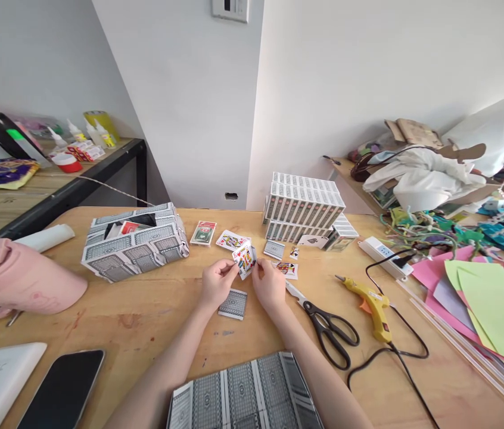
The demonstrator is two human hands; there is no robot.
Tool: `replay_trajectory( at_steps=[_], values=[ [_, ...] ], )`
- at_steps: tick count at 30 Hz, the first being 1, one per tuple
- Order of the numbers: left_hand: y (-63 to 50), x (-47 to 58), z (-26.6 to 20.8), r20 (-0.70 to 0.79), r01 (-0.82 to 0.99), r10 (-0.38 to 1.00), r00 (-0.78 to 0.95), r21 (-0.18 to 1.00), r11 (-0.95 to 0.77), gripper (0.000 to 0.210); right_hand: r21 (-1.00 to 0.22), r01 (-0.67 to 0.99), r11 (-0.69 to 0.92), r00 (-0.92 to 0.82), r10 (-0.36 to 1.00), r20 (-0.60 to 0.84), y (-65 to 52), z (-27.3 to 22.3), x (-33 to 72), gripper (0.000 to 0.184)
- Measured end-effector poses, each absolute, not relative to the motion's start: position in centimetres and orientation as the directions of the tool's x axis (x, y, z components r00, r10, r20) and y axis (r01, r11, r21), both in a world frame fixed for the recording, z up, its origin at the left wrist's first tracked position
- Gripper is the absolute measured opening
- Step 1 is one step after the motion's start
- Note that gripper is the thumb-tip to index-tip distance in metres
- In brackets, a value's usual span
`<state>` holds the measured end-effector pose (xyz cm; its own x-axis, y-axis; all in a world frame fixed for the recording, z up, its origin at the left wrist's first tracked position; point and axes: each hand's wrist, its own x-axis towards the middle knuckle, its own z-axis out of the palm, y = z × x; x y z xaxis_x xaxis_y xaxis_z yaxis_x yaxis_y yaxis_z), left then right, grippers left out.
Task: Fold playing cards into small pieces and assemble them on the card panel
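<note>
Between my two hands, just above the table, is a king playing card [245,260], face up and tilted. My left hand [218,283] pinches its left edge. On its right edge, my right hand [270,286] closes with thumb and fingers. A face-down grey card [233,304] lies on the table below them. Behind are a queen card [230,240] and another grey-backed card [274,249]; a face card [288,270] lies partly behind my right hand. A box covered in cards [243,396] sits nearest me, between my forearms.
Black-handled scissors [330,328] and a yellow glue gun [370,304] with its cord lie to the right. Stacked card boxes [303,205] stand at the back. A card-covered box [136,244] and a phone [64,390] are on the left.
</note>
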<state>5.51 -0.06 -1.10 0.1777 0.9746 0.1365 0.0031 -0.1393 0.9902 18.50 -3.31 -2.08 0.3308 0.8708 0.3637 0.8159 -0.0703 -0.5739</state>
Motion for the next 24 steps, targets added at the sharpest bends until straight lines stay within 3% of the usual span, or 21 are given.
replay_trajectory(
  at_steps=[4,7,10,12,15,18,21,24],
  values=[
    [-0.1,5.6,-1.4,0.138,0.018,0.972,0.193,0.989,-0.144,0.019,-0.558,0.813,-0.164,0.418,0.832,0.364,-3.5,-2.0,17.8,0.021],
    [0.2,5.7,-1.3,0.094,-0.031,0.981,0.171,0.995,-0.09,0.022,-0.704,0.7,-0.122,0.461,0.83,0.314,-3.5,-1.7,17.9,0.02],
    [0.4,5.7,-1.1,0.015,-0.098,0.99,0.14,0.995,-0.001,0.026,-0.919,0.394,0.007,0.393,0.903,0.175,-3.3,-1.2,18.5,0.024],
    [0.5,5.7,-0.9,-0.027,-0.12,0.988,0.152,0.992,0.046,0.029,-0.994,0.113,0.004,0.293,0.955,0.037,-3.1,-0.8,18.7,0.034],
    [0.4,5.6,-0.6,-0.054,-0.136,0.981,0.187,0.987,0.081,0.031,-0.957,-0.276,-0.091,0.135,0.982,-0.132,-3.0,-0.2,18.6,0.048],
    [0.3,5.6,-0.3,-0.07,-0.145,0.977,0.203,0.984,0.101,0.031,-0.849,-0.507,-0.148,-0.018,0.987,-0.161,-3.1,0.1,18.2,0.041],
    [0.2,5.5,-0.1,-0.086,-0.148,0.975,0.207,0.982,0.118,0.03,-0.802,-0.575,-0.16,-0.062,0.986,-0.153,-3.2,0.0,18.0,0.038],
    [0.2,5.5,0.1,-0.096,-0.168,0.975,0.199,0.977,0.13,0.028,-0.834,-0.537,-0.123,-0.023,0.991,-0.132,-3.3,-0.2,18.0,0.035]
  ],
)
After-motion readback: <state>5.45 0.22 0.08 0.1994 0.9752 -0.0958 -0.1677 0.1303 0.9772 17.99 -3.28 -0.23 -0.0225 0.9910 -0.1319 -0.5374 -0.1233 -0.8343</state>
